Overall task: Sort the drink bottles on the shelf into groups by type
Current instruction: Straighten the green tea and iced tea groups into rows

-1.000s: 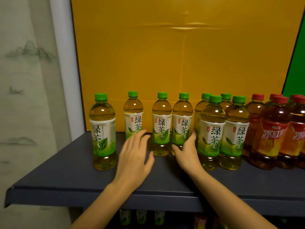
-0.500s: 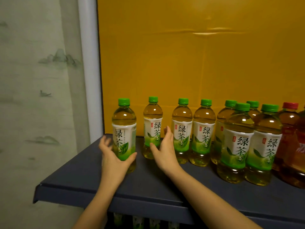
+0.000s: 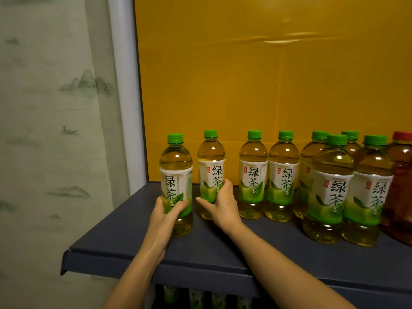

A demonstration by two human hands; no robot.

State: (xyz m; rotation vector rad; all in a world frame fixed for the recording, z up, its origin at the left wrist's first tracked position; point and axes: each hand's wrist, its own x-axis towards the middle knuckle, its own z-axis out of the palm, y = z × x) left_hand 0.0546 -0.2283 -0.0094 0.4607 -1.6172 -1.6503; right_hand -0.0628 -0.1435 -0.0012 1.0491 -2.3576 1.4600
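Several green tea bottles with green caps and white-green labels stand on the dark grey shelf (image 3: 223,250). My left hand (image 3: 166,214) is wrapped around the lower part of the leftmost green tea bottle (image 3: 176,172), which stands nearer the front. My right hand (image 3: 219,202) grips the second green tea bottle (image 3: 210,161) low on its label. Further right stand two more green tea bottles (image 3: 253,172) in the back row, then a tight cluster of green tea bottles (image 3: 332,186). A red-capped iced tea bottle (image 3: 401,188) shows at the right edge.
A yellow cardboard panel (image 3: 267,85) backs the shelf. A white post (image 3: 127,97) and a pale painted curtain (image 3: 49,130) stand to the left. Bottle tops on a lower shelf (image 3: 196,297) show under the front lip. Bare shelf surface lies left of my left hand.
Both hands moved left and closed: the left on the leftmost bottle, the right on the second. The view has shifted left, so most red bottles have left the frame.
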